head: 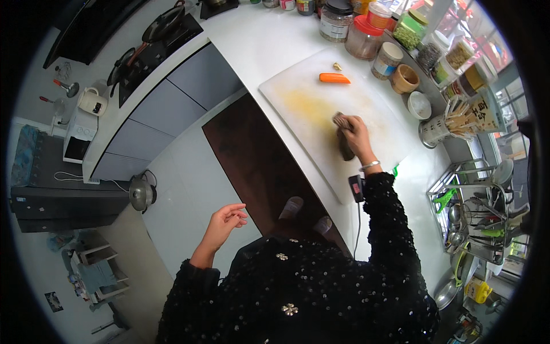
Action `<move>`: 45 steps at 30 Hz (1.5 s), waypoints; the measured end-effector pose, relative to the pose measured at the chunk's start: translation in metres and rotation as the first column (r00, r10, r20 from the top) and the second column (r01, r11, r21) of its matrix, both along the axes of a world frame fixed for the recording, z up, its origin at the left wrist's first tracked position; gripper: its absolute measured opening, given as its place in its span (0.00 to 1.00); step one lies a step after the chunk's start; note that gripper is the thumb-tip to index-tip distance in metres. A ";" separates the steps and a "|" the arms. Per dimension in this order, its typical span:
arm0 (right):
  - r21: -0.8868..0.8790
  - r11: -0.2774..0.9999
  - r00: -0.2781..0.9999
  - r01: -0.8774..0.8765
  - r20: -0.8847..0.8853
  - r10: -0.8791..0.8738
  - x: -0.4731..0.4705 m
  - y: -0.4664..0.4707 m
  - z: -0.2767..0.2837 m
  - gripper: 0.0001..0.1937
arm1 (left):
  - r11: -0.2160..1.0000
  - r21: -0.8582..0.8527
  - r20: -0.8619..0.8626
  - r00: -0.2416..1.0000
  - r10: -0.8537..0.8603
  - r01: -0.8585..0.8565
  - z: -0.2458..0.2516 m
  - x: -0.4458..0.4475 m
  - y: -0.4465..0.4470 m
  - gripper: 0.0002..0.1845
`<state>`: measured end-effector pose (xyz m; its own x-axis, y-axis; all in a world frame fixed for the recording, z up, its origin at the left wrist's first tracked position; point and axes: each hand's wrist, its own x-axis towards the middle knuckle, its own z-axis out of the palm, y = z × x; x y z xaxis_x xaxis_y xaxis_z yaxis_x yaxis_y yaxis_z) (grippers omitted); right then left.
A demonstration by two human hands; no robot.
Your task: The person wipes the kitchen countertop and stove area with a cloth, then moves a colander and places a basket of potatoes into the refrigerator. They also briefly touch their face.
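My right hand [357,134] grips a grey-brown object [340,120] over the white cutting board [296,81]. A dark, blurred shape [346,148] shows below the fingers; I cannot tell whether it belongs to the same object. Farther up the board lies a piece of peeled carrot [334,78] with a slanted end. Just beyond it sits a small yellowish piece [337,66], perhaps ginger. My left hand [223,225] hangs in the air left of the counter, fingers loosely curled and holding nothing.
Jars [336,21], a wooden mortar [404,79], a white bowl [419,105] and a chopstick holder [433,132] line the window side. A dish rack [468,206] stands to the right. A small corded device [356,188] is by my right forearm. Pans [165,25] sit on the stove.
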<state>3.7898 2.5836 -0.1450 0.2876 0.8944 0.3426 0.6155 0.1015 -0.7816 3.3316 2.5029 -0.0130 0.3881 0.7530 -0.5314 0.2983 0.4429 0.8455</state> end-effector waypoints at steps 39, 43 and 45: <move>-0.771 0.632 0.996 0.078 0.084 -0.021 -0.072 -0.433 -0.021 0.19 | 0.838 0.169 0.171 0.822 -0.544 0.519 -0.023 0.053 0.032 0.17; -0.592 0.790 0.911 -0.156 -0.396 -0.116 -0.095 -0.347 0.038 0.20 | 0.913 0.133 0.230 0.884 -0.406 0.385 -0.018 0.027 0.051 0.16; -0.481 0.810 0.801 -0.336 -0.599 -0.024 -0.107 -0.280 0.062 0.21 | 0.925 0.174 0.230 0.899 -0.372 0.338 -0.016 0.010 0.062 0.17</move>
